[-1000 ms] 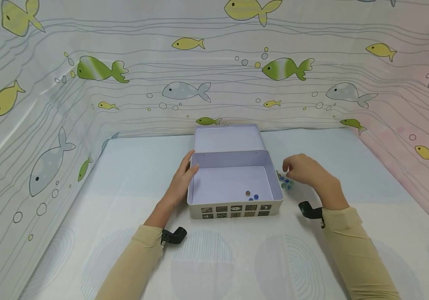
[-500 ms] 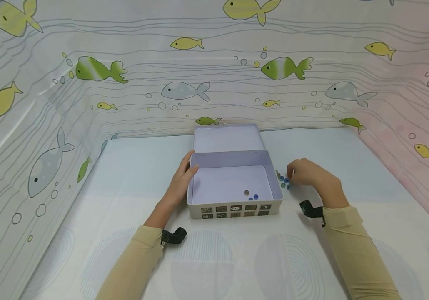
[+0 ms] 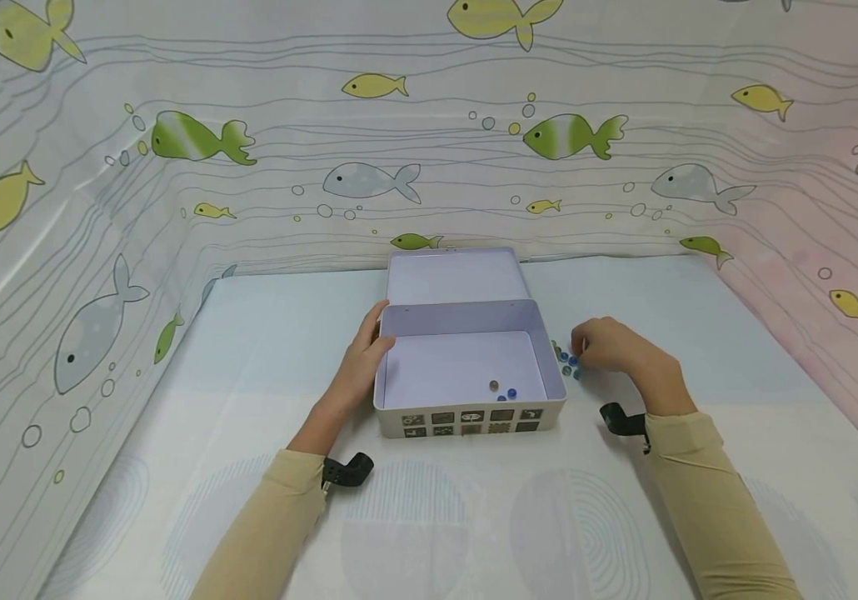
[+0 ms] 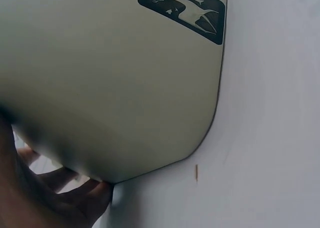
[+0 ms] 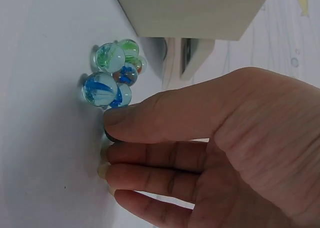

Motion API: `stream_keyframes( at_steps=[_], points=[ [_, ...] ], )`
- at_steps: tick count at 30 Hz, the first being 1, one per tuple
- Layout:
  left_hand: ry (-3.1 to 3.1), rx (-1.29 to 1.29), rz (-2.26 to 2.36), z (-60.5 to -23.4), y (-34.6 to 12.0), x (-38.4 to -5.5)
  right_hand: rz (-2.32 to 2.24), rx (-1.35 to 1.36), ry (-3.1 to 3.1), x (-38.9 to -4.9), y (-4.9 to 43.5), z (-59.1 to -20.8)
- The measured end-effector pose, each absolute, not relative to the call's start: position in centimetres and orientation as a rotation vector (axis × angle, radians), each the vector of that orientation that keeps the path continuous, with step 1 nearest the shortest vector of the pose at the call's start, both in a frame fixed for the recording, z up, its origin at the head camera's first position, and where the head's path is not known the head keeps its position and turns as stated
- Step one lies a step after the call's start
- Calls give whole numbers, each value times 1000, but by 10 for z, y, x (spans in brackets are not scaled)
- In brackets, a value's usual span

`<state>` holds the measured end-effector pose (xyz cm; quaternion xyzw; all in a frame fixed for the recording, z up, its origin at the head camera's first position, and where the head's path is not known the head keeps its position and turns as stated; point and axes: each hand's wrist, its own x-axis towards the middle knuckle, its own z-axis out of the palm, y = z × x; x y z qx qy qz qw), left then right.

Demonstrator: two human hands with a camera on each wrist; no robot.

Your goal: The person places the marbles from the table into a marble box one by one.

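Observation:
A pale metal box [image 3: 436,367] with a lavender inside stands with its hinged lid [image 3: 459,277] laid back. My left hand [image 3: 360,360] grips the box's left side, thumb over the rim and fingers along the outer wall. Near the front right corner inside lie a brownish marble [image 3: 494,386] and two blue ones [image 3: 511,393]. Just outside the right wall, several glass marbles [image 5: 99,89], blue and green, sit in a cluster on the table. Beside them my right hand [image 3: 619,348] pinches a marble, mostly hidden, between thumb and forefinger at the tabletop.
Small dark pictures decorate the box's front wall [image 3: 471,419]. A light blue and white cloth [image 3: 279,333] covers the table. Fish-printed sheeting [image 3: 279,192] rises behind and at both sides. A black wrist camera [image 3: 349,472] sits on each forearm.
My right hand has shifted slightly right and down onto the marbles, and its fingers have closed together. The left hand and the box have stayed put.

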<state>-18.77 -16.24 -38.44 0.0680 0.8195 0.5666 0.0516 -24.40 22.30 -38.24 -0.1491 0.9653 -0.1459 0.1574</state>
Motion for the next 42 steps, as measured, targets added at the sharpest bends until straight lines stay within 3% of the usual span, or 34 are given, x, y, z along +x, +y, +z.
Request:
stream_keyframes(
  at_steps=[9,22,42],
  points=[
    [2527,202,1693,-382,-162,-185,-472,-432,2744,-248,228,-384],
    [2579,180,1719,-420,-171,-208,-564,-555,2838,-240,228,-364],
    [2591,151,1694,-414,-170,-206,-750,-760,2922,-218,203,-330]
  ],
)
